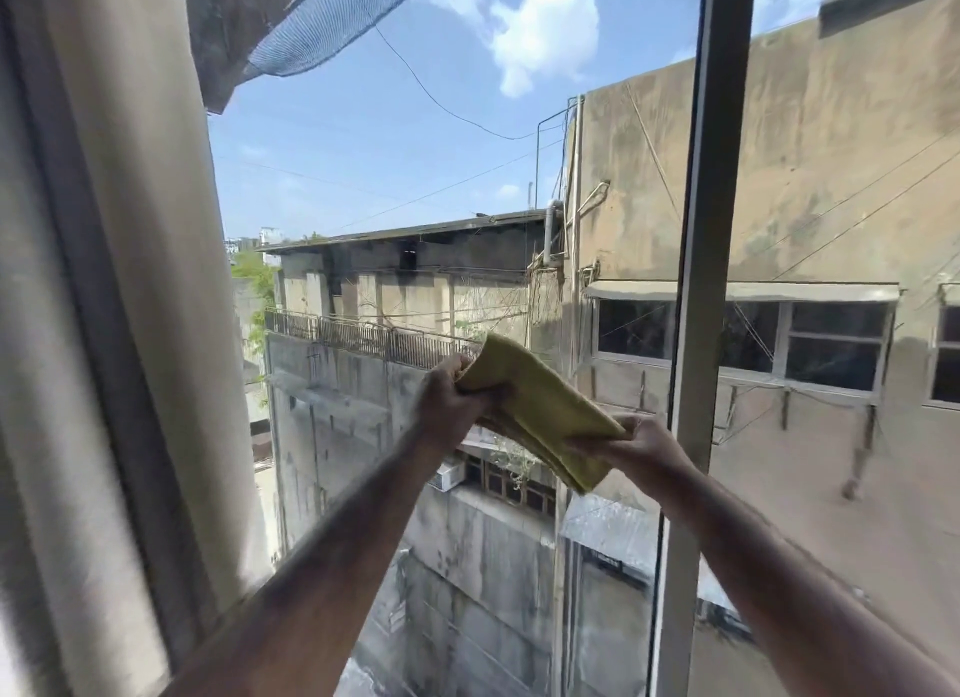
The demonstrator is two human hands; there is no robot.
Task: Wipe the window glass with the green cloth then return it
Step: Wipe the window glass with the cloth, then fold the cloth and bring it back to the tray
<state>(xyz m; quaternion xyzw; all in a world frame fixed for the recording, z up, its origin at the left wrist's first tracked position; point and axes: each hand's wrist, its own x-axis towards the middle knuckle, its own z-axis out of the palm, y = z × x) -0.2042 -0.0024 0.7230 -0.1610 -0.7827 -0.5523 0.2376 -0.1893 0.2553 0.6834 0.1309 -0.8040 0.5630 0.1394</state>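
A yellow-green cloth (540, 415), folded into a band, is stretched between both hands in front of the window glass (415, 176). My left hand (452, 400) grips its upper left end. My right hand (644, 444) pinches the lower right part, with a corner of the cloth hanging below it. Both arms reach up from the bottom of the view. Whether the cloth touches the glass I cannot tell.
A beige curtain (104, 306) hangs along the left side. A grey vertical window frame (701, 306) stands just right of my right hand, with another pane (831, 202) beyond it. Outside are concrete buildings, wires and blue netting at the top.
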